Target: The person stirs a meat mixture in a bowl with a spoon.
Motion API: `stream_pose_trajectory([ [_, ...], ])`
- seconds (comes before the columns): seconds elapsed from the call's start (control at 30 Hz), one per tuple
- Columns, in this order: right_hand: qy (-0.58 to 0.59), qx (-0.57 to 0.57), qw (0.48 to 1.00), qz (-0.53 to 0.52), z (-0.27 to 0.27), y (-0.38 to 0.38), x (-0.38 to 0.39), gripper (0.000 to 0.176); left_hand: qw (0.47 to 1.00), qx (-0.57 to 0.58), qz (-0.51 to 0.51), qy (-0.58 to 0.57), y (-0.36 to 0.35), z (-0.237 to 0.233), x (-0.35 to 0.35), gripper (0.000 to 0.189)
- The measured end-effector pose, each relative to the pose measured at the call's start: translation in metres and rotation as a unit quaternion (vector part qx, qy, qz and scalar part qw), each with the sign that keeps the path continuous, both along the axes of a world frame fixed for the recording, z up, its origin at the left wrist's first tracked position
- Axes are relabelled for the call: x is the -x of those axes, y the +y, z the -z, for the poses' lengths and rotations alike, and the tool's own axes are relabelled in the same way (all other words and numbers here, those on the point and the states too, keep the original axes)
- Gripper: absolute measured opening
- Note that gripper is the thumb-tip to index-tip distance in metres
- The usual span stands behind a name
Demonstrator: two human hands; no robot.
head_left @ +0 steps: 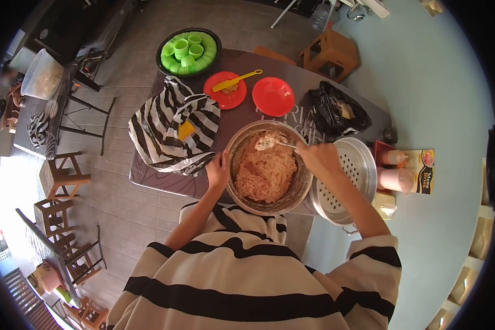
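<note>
One long dark-topped table (pixel 236 118) is seen to carry everything, with a black-and-white striped cloth (pixel 165 129) bunched on its left part. At the near edge a round stainless-steel bowl (pixel 301 186) is set, just beside a perforated metal steamer tray (pixel 352 170) on its right, and it is roughly half filled with a pinkish minced mixture (pixel 264 175). At the far end a black round basin (pixel 215 39) is packed with green plastic cups (pixel 188 50). A crumpled black plastic bag (pixel 335 110) lies to the right, and two red plastic plates (pixel 273 96) are laid between them, with a yellow spatula (pixel 237 80) resting across the left one. The bowl's left rim is gripped by the left hand (pixel 219 170), fingers pressed together against the metal. The right hand (pixel 320 157) is closed around the handle of a metal spoon (pixel 269 143), whose working end is held over the far side of the mixture with a pale lump on it. Stirring or scooping appears to be the step in hand. It would probably be done best if the bowl is pinned firmly so that it cannot spin or slide toward the table edge, if the spoon is driven down along the wall so that the bottom layer is lifted, and if each load is carried over the bowl so that nothing is dropped.
</note>
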State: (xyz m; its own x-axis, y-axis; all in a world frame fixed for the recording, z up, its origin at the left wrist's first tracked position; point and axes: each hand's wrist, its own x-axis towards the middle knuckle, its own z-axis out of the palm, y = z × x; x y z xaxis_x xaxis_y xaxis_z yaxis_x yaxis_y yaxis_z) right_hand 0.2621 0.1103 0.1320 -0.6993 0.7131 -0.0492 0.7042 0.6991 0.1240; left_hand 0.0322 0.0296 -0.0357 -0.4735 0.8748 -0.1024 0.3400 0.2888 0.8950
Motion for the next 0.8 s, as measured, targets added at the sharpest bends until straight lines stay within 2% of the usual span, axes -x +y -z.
stream_pose_trajectory([
  [0.13,-0.033,-0.038,0.998,0.021,0.072,0.013,-0.002,0.007,1.000,0.005,-0.002,0.008,-0.001,0.002,0.002,0.047],
  [0.23,-0.046,0.065,0.976,0.201,0.085,-0.012,-0.010,0.012,1.000,-0.005,-0.027,-0.006,-0.002,0.006,-0.001,0.045],
  [0.33,-0.056,0.175,0.926,0.329,0.088,-0.045,-0.024,0.014,0.999,-0.012,-0.041,-0.003,-0.002,0.004,-0.002,0.046],
  [0.47,-0.073,0.215,0.916,0.331,0.050,-0.079,-0.026,0.015,0.999,-0.008,-0.033,-0.016,0.001,0.002,-0.001,0.045],
  [0.63,-0.136,0.222,0.942,0.213,-0.037,-0.055,-0.005,0.017,1.000,0.018,-0.023,0.005,0.000,-0.002,0.001,0.045],
  [0.73,-0.111,0.194,0.952,0.207,-0.039,-0.025,0.001,0.017,0.999,0.036,-0.016,0.008,0.000,-0.002,0.001,0.045],
  [0.8,-0.099,0.175,0.955,0.220,-0.005,-0.008,0.003,0.017,0.999,0.027,-0.013,0.018,0.000,-0.001,0.001,0.045],
])
